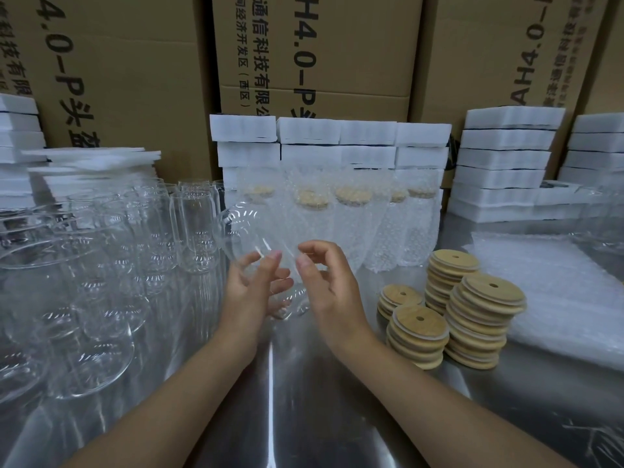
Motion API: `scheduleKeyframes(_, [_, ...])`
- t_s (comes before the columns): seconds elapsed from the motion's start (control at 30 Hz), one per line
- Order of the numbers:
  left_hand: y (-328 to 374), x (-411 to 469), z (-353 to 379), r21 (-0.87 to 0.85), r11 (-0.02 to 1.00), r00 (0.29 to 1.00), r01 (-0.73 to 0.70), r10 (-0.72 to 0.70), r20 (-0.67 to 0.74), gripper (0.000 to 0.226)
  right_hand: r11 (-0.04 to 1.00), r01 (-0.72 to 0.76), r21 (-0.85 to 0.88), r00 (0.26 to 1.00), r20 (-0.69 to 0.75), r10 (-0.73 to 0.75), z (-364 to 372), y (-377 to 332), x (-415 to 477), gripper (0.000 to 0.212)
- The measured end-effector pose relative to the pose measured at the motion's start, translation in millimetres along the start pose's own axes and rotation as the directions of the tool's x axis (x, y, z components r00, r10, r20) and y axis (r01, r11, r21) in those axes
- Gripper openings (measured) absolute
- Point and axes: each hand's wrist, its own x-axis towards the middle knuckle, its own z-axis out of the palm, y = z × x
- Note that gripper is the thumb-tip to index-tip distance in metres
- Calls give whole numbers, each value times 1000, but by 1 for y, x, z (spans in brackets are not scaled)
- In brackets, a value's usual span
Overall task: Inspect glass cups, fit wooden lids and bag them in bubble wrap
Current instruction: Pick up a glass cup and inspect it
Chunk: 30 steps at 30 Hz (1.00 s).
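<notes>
We hold one glass cup tipped over in the air, just left of the wooden lids stacked on the shiny table. Our left hand and right hand both curl their fingers round it. Empty cups stand far left of the lids, and wrapped cups stand behind them.

Dim, cool overhead light; glare streak on steel table at 6 o'clock; edges warped, soft.
</notes>
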Motion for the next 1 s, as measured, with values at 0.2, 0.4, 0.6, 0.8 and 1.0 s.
scheduleKeyframes(0.2, [11, 0, -4, -342, 885, 949, 315, -283, 140, 80, 979, 173, -107, 982, 93, -163, 0, -3, -5, 52])
scheduleKeyframes(0.4, [15, -5, -4, -304, 738, 793, 603, -512, 330, 105, 971, 198, -132, 974, 137, -180, 0, -3, -5, 75])
scheduleKeyframes(0.6, [15, -10, 1, -186, 782, 765, 595, -481, 428, 73, 991, 120, -53, 992, -26, -121, -2, -5, -2, 59])
scheduleKeyframes(0.8, [14, -8, -1, -153, 815, 762, 559, -433, 481, 78, 985, 162, -66, 985, -56, -166, -2, -6, -3, 52])
scheduleKeyframes(1.0, [10, -5, -3, -159, 825, 766, 543, -408, 496, 63, 988, 131, -85, 989, -59, -136, 0, -4, -3, 38])
